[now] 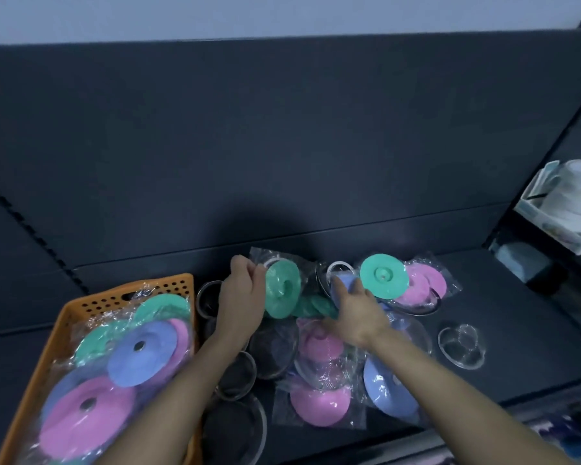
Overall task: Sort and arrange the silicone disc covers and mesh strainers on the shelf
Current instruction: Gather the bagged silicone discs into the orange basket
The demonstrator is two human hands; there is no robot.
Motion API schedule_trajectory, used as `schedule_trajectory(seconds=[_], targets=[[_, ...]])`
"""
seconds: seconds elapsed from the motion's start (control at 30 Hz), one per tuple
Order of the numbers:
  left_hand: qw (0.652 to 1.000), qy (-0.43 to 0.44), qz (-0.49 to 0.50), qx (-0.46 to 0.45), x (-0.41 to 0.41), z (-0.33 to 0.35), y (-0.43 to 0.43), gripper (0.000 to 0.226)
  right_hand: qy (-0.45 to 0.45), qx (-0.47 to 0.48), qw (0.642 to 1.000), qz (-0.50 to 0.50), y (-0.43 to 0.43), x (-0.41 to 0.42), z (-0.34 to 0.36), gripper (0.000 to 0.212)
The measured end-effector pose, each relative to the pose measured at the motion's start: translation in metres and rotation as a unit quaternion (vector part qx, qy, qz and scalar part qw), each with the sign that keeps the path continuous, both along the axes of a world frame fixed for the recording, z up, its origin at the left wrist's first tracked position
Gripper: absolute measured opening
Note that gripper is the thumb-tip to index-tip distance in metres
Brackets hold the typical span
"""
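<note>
A dark back panel (282, 129) fills most of the view, with a strip of pale wall (282, 15) above it. Below it runs the dark shelf (500, 313), matte and dimly lit, and a slotted upright strip (31, 229) slants down its left side. At the right edge a neighbouring shelf carries a pale box (530, 209) stacked with white round items.

An orange perforated basket (168, 288) stands on the left part of the shelf. It is packed with bagged silicone covers: a basket pink disc (84, 411) at the front, a basket blue disc (141, 357) above it and a basket green disc (163, 305) at the back.

Just beside the basket, in the middle of the shelf, lies a loose pile of bagged covers and strainers. A large blue disc (386, 387) and a front pink disc (319, 406) lie nearest. Dark mesh strainers (272, 350) overlap between them and the basket. At the back, a flat green disc (383, 275) leans on bagged pink discs (426, 283). A lone round strainer (462, 345) lies apart on the right.

The left hand (242, 297) has its fingers curled, pinching the clear bag of a tilted green disc (282, 290) above the pile. The right hand (359, 313) reaches over the pile, fingers stretched fairly straight and lying on a small blue disc (344, 283), without a visible grasp.
</note>
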State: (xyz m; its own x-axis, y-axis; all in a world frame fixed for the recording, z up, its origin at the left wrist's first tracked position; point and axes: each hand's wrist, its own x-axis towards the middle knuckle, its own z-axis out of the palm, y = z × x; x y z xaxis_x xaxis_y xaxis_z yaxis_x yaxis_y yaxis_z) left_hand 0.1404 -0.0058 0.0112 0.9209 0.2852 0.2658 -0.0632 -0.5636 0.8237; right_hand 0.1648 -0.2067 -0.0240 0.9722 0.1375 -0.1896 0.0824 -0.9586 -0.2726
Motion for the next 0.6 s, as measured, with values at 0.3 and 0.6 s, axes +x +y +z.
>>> schedule_trajectory(seconds=[0.3, 0.6], targets=[[0.999, 0.01, 0.032, -0.008, -0.002, -0.003, -0.012, 0.018, -0.076, -0.124, 0.986, 0.079, -0.005, 0.006, 0.0, 0.056], [0.995, -0.019, 0.074, -0.06, -0.004, 0.006, -0.019, 0.019, -0.186, 0.262, 0.945, 0.054, -0.022, 0.002, 0.031, 0.018]])
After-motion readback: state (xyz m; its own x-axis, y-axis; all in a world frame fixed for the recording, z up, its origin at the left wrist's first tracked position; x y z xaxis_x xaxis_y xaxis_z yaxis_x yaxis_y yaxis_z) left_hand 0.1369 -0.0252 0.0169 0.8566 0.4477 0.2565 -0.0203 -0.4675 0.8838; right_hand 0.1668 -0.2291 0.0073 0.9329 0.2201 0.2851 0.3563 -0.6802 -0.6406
